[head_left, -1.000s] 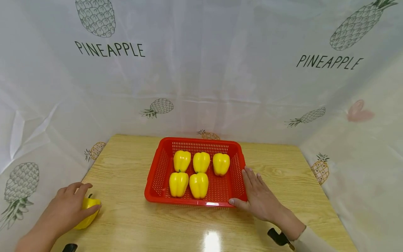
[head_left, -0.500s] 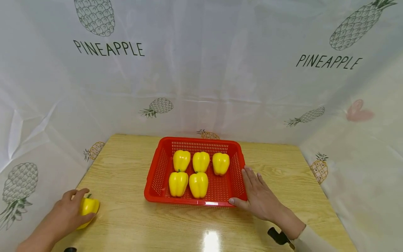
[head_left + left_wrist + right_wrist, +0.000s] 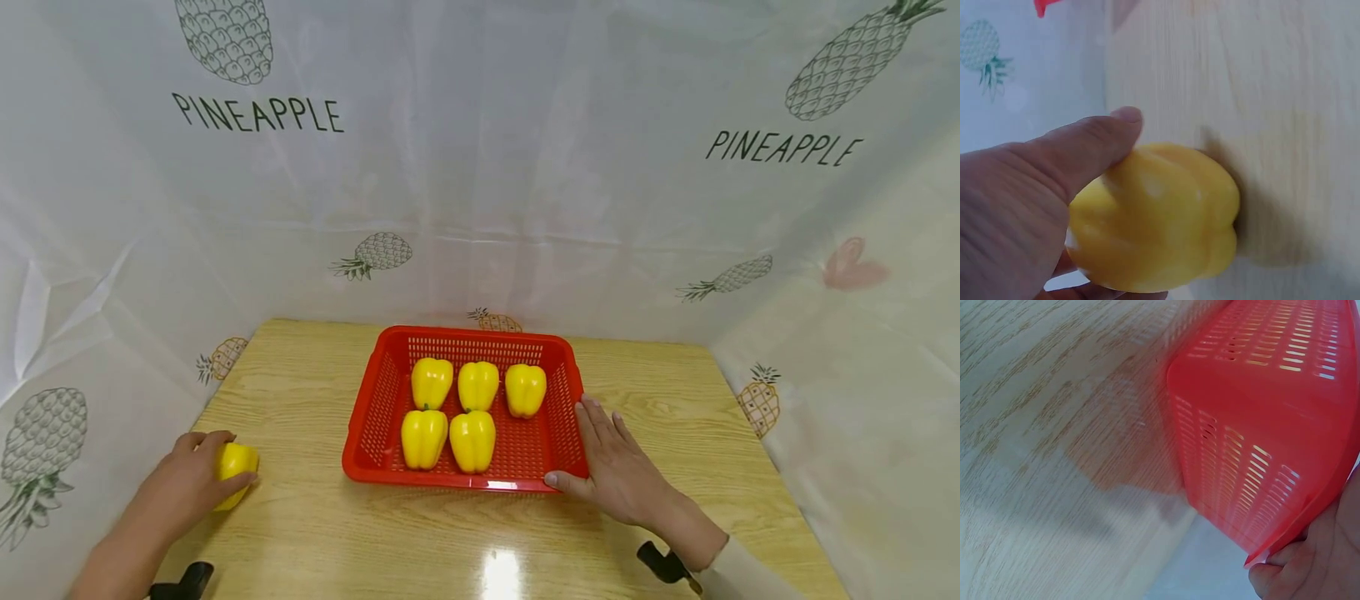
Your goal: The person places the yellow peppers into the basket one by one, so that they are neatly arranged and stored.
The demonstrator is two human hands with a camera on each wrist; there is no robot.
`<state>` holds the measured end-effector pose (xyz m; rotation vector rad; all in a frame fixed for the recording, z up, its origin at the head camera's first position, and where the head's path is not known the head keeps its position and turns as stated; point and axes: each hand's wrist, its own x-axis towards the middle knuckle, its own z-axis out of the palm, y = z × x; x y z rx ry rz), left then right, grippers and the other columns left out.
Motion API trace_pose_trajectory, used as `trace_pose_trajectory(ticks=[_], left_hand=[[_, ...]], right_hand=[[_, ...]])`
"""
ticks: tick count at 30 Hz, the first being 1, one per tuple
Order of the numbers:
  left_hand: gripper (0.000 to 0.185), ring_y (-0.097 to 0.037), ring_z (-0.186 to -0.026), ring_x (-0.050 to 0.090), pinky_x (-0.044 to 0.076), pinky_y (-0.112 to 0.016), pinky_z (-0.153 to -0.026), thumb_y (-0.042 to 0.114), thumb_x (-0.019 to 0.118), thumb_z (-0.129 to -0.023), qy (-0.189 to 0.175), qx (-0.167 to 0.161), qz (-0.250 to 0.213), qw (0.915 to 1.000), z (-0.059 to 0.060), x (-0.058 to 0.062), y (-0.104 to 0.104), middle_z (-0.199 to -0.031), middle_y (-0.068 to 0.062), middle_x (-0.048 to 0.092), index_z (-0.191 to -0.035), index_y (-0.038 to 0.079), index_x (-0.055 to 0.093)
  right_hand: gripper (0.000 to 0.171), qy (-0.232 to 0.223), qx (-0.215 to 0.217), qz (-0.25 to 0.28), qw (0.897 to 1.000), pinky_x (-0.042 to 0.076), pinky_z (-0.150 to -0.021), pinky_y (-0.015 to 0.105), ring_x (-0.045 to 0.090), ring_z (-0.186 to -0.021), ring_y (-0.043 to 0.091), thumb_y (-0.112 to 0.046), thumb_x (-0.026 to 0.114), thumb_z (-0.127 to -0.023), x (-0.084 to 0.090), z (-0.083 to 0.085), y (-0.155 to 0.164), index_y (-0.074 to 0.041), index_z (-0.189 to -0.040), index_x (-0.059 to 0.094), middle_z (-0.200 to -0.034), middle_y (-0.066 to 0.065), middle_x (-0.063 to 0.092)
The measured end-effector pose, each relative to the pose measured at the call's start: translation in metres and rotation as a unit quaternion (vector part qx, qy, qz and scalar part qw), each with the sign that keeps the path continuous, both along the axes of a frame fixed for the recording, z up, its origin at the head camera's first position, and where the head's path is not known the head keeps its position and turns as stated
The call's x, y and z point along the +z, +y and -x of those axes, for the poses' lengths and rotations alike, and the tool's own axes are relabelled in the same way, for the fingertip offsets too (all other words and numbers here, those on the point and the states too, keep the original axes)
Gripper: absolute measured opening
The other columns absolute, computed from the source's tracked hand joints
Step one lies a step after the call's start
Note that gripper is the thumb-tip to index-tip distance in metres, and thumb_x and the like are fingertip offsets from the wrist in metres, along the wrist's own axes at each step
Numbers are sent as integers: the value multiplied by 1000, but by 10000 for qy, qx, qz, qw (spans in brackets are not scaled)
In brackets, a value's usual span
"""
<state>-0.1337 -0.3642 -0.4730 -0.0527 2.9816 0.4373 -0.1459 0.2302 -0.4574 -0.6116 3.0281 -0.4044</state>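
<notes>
On the light wooden table [image 3: 330, 525] a red perforated plastic basket [image 3: 375, 417] sits toward the far edge, near the middle, and carries five yellow bell peppers, three in the far row and two in the near row, leaving the near right corner of the basket bare. A white plastic sheet printed with pineapples [image 3: 480, 183] walls the table on its far, left and right sides. The left hand [image 3: 183, 483] lies near the left edge, well apart from the basket, with its grip curled round a sixth loose yellow bell pepper [image 3: 236, 462]; in the head view the fingers hide most of that pepper. The left wrist view shows the thumb [image 3: 1094, 147] lying over the top of the pepper, which looks close to the table, though contact cannot be told and the lower fingers are cut off. The right hand [image 3: 618, 471] rests flat against the basket's right wall, fingers straight, thumb at the near right corner. The right wrist view shows only fingertips [image 3: 1272, 575] under the basket's rim, blurred and cropped, and none of the peppers inside.
</notes>
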Motion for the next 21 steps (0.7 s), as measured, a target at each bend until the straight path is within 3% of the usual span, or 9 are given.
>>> trace_pose_trajectory(ticks=[11,17,21], left_hand=[[86,-47,-89,63,58,-61,-75,53,78,-92,459,-124,-156,9987,36,4,52,-125,-47,47,-139,-13,50],[100,-48,-88,66,59,-63,-78,62,76,-90,243,-246,-33,9994,41,10,65,-127,-49,46,-144,-15,41],[110,-61,-109,56,56,-69,-82,59,87,-80,314,-507,52,9982,39,14,68,-136,-47,43,-149,-11,38]], right_hand=[[114,-90,-32,19,10000,16,-127,68,22,-160,45,-77,54,-96,1,0,0,8,-164,21,-173,28,18],[114,-68,-3,1,10000,16,-127,68,23,-160,44,-77,53,-96,2,-1,-1,8,-164,21,-173,28,17],[113,-30,-7,-6,10000,16,-127,68,23,-160,44,-77,54,-96,1,-1,0,8,-164,21,-173,28,18]])
